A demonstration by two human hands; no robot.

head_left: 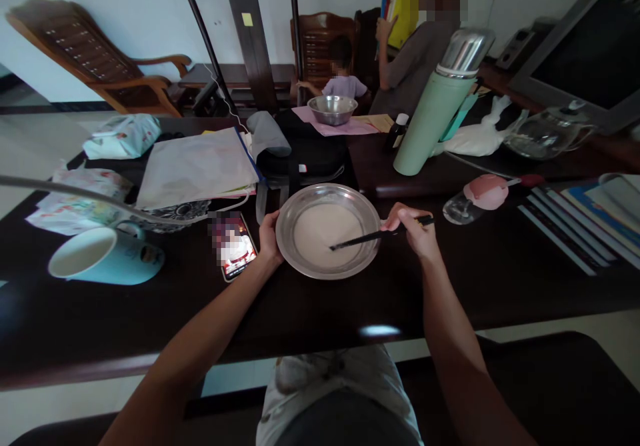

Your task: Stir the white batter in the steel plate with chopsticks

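A wide metal bowl (327,274) stands on the dark table in front of me, with a pale, milky mixture (320,229) in its bottom. My left hand (271,238) is closed on the bowl's left rim, its fingers partly hidden beneath. In my right hand (413,227) is a pair of dark chopsticks (363,238), gripped near the upper end. Their tips dip into the mixture near the bowl's middle. Left of the bowl lies a phone (237,249) with its screen lit.
A light blue mug (115,259) stands at the left, below a grey cable. Behind the bowl are a folder (197,166), a black bag (310,156) and a green thermos (433,116). A pink-lidded cup (475,199) and books (575,226) lie at the right. Two other people are beyond the table.
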